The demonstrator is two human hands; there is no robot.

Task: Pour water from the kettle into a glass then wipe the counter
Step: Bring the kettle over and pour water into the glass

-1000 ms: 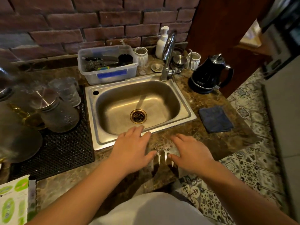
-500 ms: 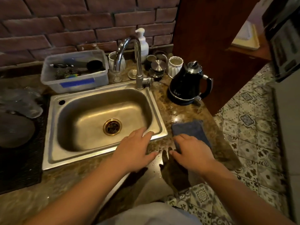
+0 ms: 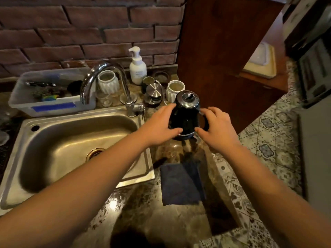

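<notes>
Leftmost, a clear plastic tub (image 3: 52,97) sits behind the brushed steel sink (image 3: 75,147) and curved chrome tap (image 3: 107,83). Next, the left hand (image 3: 161,126) and right hand (image 3: 215,129), fingers spread, cup the glossy black kettle (image 3: 186,117) (upright on its base) on the mottled stone counter (image 3: 179,230); nearer lies a square dark-blue cloth (image 3: 180,183).

The kettle (image 3: 186,113) stands on the counter (image 3: 143,212) right of the sink (image 3: 75,147), between the left hand (image 3: 159,125) and right hand (image 3: 217,128), with the cloth (image 3: 180,183) before it and the soap dispenser (image 3: 137,67) behind the faucet (image 3: 107,83).
</notes>
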